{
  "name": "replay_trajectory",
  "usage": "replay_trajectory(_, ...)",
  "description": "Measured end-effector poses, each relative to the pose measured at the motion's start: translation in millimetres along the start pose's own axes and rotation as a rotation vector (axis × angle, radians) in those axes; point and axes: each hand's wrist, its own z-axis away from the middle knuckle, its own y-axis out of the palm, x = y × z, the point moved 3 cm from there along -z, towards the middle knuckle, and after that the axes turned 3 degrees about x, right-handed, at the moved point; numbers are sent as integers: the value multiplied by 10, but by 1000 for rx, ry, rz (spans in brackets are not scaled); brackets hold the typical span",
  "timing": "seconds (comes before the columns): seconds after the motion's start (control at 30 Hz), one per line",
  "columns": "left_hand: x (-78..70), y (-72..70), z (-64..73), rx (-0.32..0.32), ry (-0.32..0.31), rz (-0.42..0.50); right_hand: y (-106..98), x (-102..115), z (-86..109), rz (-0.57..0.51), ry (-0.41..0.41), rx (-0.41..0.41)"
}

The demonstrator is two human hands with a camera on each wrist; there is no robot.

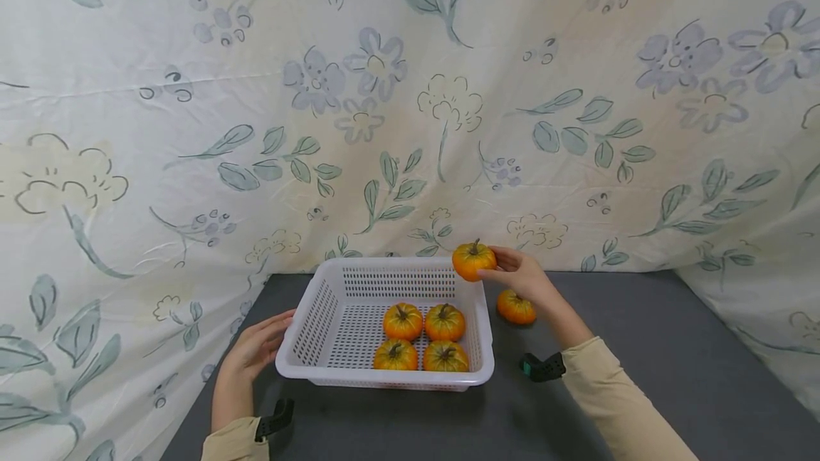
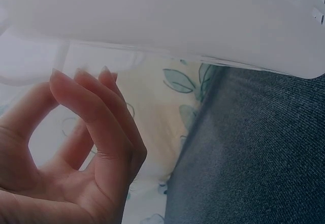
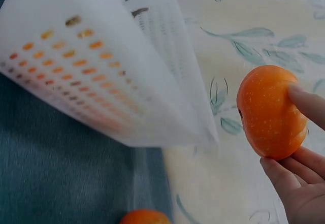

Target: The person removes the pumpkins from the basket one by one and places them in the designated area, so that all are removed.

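My right hand [image 1: 522, 276] grips a small orange pumpkin [image 1: 474, 260] by its side, above the far right corner of a white perforated plastic basket [image 1: 296, 347]. Seen from the right wrist, the smooth orange underside of that pumpkin [image 3: 271, 112] sits between thumb and fingers. Several similar pumpkins [image 1: 400, 321] lie in the right half of the basket. Beside the basket's left rim is my left hand [image 1: 253, 347], its fingers loosely bent. In the left wrist view those fingers [image 2: 114, 127] hold nothing; whether the fingertips touch the basket is hard to tell.
Outside the basket, another pumpkin [image 1: 516, 308] rests on the dark grey table [image 1: 640, 347], below my right hand. A pale floral cloth [image 1: 410, 126] hangs behind the table and along its sides.
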Motion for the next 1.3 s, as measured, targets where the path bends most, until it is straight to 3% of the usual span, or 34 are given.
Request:
replay_trajectory(0.23, 3, -4, -5, -6, 2, -17, -176, -160, 53, -26, 1, -22)
replay_trajectory(0.7, -12, -10, -15, 1, -9, -30, -505, -544, 115, -76, 81, -150)
replay_trajectory(1.07, -3, -15, -21, 0, -14, -23, -752, -1245, 67, -92, 135, -317)
replay_trajectory(1.3, -3, -13, -26, -13, -15, -24, -764, -1280, 212, -139, 173, -346)
